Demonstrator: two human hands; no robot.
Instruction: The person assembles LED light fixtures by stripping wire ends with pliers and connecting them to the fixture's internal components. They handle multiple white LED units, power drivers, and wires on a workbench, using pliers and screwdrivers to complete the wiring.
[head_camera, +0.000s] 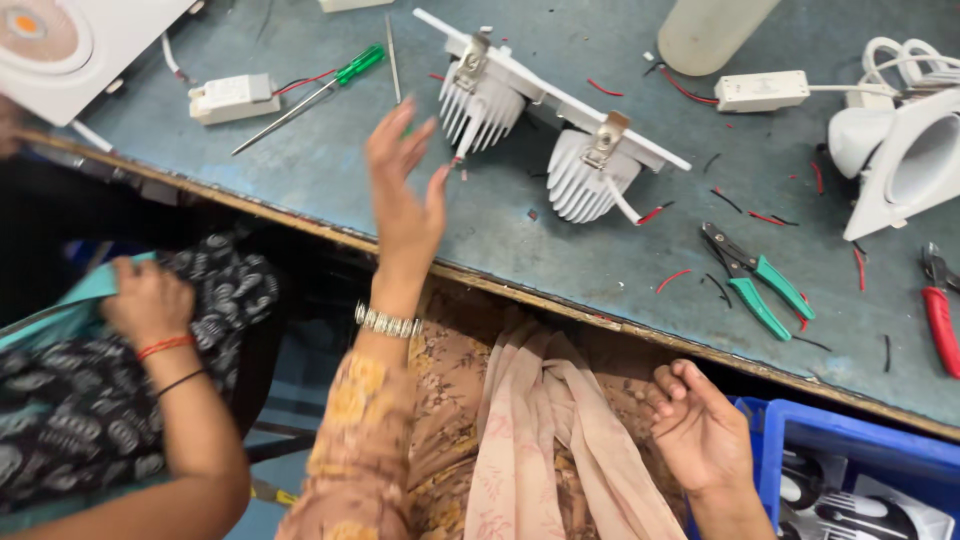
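Right hand hangs loosely curled and empty by the blue bin; left hand lifts over the bench, fingers spread, holding nothing, just short of the untouched twin white heat-sink lamp

A worn blue-grey workbench with a wooden front edge carries a white twin light fitting lying face down near its middle, finned backs up. To the left lie a green-handled screwdriver and a small white driver box; to the right, green-handled pliers, a red-handled tool and another white box. Short red and black wire scraps are scattered around them.
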